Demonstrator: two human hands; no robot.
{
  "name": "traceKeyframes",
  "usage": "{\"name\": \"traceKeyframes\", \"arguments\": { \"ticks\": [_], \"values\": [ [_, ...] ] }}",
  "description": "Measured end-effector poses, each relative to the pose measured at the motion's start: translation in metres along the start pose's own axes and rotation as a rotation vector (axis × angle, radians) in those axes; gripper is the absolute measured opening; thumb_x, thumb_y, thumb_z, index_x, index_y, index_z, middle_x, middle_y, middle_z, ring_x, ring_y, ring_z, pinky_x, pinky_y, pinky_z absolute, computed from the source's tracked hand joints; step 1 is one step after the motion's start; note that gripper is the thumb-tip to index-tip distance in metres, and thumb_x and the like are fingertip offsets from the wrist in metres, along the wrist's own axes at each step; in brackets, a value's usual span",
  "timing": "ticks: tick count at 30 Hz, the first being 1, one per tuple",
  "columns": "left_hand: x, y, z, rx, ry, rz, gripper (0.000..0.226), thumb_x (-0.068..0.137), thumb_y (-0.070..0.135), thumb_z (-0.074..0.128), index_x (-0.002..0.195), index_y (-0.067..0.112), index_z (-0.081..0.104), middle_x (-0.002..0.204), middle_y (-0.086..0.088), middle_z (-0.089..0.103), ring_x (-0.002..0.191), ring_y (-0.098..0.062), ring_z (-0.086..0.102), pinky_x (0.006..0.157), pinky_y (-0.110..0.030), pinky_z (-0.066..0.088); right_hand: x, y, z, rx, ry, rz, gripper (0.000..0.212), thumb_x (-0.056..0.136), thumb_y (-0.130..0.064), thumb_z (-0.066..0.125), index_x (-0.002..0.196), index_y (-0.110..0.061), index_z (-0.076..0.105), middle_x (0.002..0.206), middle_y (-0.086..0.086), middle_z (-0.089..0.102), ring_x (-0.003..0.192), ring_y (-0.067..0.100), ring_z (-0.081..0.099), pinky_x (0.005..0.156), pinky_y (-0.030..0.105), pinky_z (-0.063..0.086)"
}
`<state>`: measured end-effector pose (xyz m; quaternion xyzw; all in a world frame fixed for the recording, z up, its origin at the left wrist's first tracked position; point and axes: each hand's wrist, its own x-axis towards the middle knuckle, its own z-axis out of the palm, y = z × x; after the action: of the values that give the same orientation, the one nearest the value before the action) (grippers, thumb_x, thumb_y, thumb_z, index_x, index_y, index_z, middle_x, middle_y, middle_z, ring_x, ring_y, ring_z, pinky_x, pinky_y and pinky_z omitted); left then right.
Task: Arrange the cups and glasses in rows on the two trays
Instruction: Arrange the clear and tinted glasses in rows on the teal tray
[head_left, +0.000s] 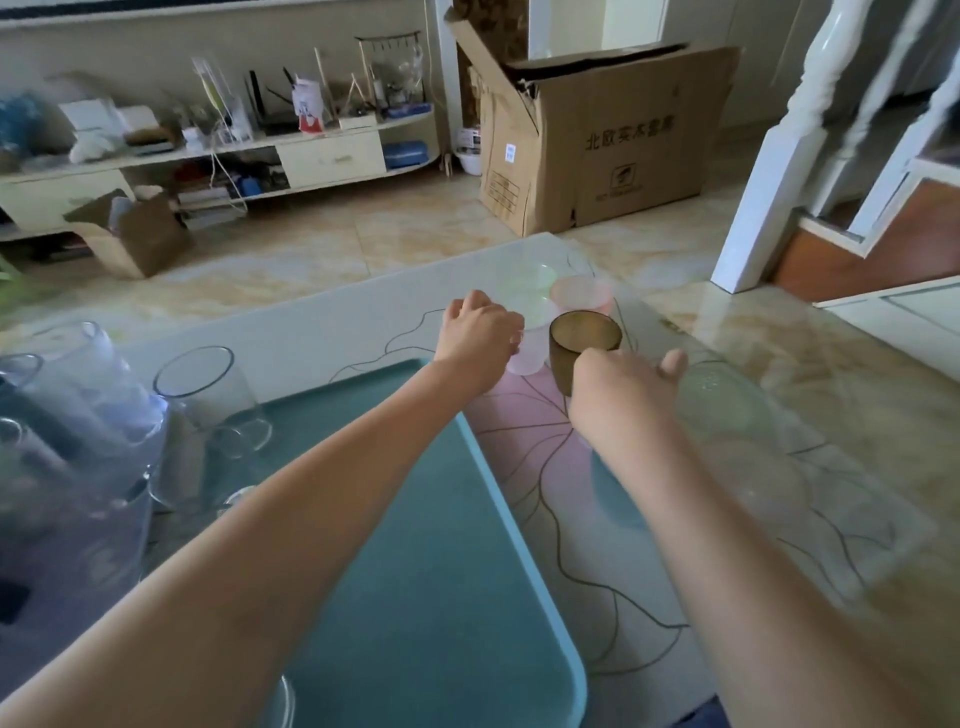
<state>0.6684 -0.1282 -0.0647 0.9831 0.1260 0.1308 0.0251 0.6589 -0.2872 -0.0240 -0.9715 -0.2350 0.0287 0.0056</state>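
Both hands reaching to cups beyond the teal tray (441, 545)

Left hand (480, 340) is curling around the pale pink cup (527, 353) on the table — right hand (618, 395), thumb spread, is touching the brown cup (582, 345) beside it.

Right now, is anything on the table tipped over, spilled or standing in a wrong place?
Nothing is spilled or broken. The odd part is placement: the coloured cups, such as the brown cup, stand on the table beyond the teal tray, whose middle is bare. The clear glasses crowd its left side with no clear row.
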Motion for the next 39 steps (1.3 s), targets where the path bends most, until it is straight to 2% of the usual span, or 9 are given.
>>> {"name": "traceKeyframes", "arguments": {
  "ticks": [9, 13, 19, 23, 27, 30, 33, 35, 39],
  "values": [
    [-0.033, -0.039, -0.037, 0.061, 0.100, -0.053, 0.017, 0.085, 0.007, 0.055, 0.087, 0.023, 0.062, 0.103, 0.001, 0.064, 0.114, -0.024, 0.041, 0.085, -0.028, 0.023, -0.027, -0.017, -0.018, 0.059, 0.026, -0.063, 0.030, 0.082, 0.001, 0.044, 0.060, -0.016, 0.032, 0.070, 0.001, 0.041, 0.108, 0.029, 0.056, 0.112, 0.047, 0.010],
    [-0.068, -0.070, -0.074, 0.110, 0.060, -0.124, 0.012, 0.087, 0.015, 0.057, 0.093, 0.022, 0.066, 0.110, -0.003, 0.063, 0.115, -0.026, 0.042, 0.088, -0.033, 0.030, -0.041, -0.041, -0.020, 0.136, 0.096, -0.142, 0.031, 0.081, 0.001, 0.047, 0.059, -0.015, 0.032, 0.082, 0.004, 0.056, 0.095, 0.029, 0.056, 0.098, 0.040, 0.024],
    [-0.115, -0.103, -0.093, 0.174, 0.013, -0.280, 0.015, 0.088, 0.014, 0.055, 0.093, 0.019, 0.067, 0.109, -0.005, 0.064, 0.112, -0.027, 0.043, 0.089, -0.036, 0.030, -0.060, -0.083, -0.027, 0.175, 0.031, -0.249, 0.015, 0.072, -0.003, 0.056, 0.074, -0.017, 0.050, 0.072, -0.002, 0.050, 0.101, 0.025, 0.056, 0.094, 0.044, 0.024],
    [-0.121, -0.116, -0.087, 0.251, -0.043, -0.354, 0.014, 0.090, 0.018, 0.053, 0.093, 0.023, 0.066, 0.110, -0.002, 0.064, 0.119, -0.025, 0.042, 0.110, -0.047, 0.014, -0.063, -0.092, -0.023, 0.190, -0.032, -0.271, 0.017, 0.081, -0.008, 0.053, 0.090, -0.022, 0.058, 0.080, -0.003, 0.055, 0.090, 0.028, 0.049, 0.106, 0.050, 0.019],
    [-0.122, -0.122, -0.071, 0.324, -0.103, -0.347, 0.014, 0.091, 0.026, 0.053, 0.091, 0.024, 0.066, 0.104, -0.001, 0.067, 0.119, -0.025, 0.044, 0.114, -0.053, 0.002, -0.055, -0.094, -0.020, 0.159, -0.105, -0.274, 0.009, 0.087, -0.017, 0.055, 0.091, -0.025, 0.052, 0.065, -0.002, 0.036, 0.084, 0.026, 0.037, 0.104, 0.050, 0.022],
    [-0.122, -0.123, -0.064, 0.326, -0.107, -0.338, 0.016, 0.093, 0.030, 0.050, 0.092, 0.024, 0.065, 0.102, -0.004, 0.067, 0.121, -0.025, 0.041, 0.115, -0.052, -0.002, -0.052, -0.095, -0.019, 0.186, -0.104, -0.299, 0.007, 0.088, -0.020, 0.058, 0.093, -0.024, 0.056, 0.072, -0.001, 0.044, 0.084, 0.026, 0.039, 0.096, 0.046, 0.024],
    [-0.124, -0.125, -0.066, 0.352, -0.100, -0.314, 0.020, 0.092, 0.031, 0.049, 0.096, 0.021, 0.066, 0.103, -0.006, 0.067, 0.122, -0.025, 0.041, 0.115, -0.052, -0.002, -0.049, -0.097, -0.013, 0.227, -0.077, -0.312, 0.016, 0.087, -0.020, 0.059, 0.103, -0.020, 0.063, 0.086, 0.000, 0.054, 0.084, 0.025, 0.044, 0.098, 0.046, 0.024],
    [-0.126, -0.126, -0.069, 0.358, -0.109, -0.309, 0.021, 0.091, 0.031, 0.051, 0.102, 0.020, 0.066, 0.105, -0.007, 0.066, 0.122, -0.025, 0.042, 0.115, -0.052, -0.002, -0.050, -0.099, -0.012, 0.224, -0.071, -0.325, 0.018, 0.086, -0.019, 0.061, 0.104, -0.020, 0.064, 0.091, -0.001, 0.058, 0.084, 0.026, 0.046, 0.085, 0.041, 0.026],
    [-0.135, -0.125, -0.076, 0.307, -0.108, -0.276, 0.041, 0.087, 0.028, 0.056, 0.128, 0.022, 0.050, 0.118, -0.008, 0.061, 0.129, -0.025, 0.038, 0.113, -0.056, -0.009, -0.052, -0.104, -0.011, 0.234, -0.079, -0.374, 0.014, 0.083, -0.018, 0.064, 0.098, -0.020, 0.063, 0.096, -0.002, 0.062, 0.084, 0.024, 0.050, 0.078, 0.037, 0.024]
  ]
}}
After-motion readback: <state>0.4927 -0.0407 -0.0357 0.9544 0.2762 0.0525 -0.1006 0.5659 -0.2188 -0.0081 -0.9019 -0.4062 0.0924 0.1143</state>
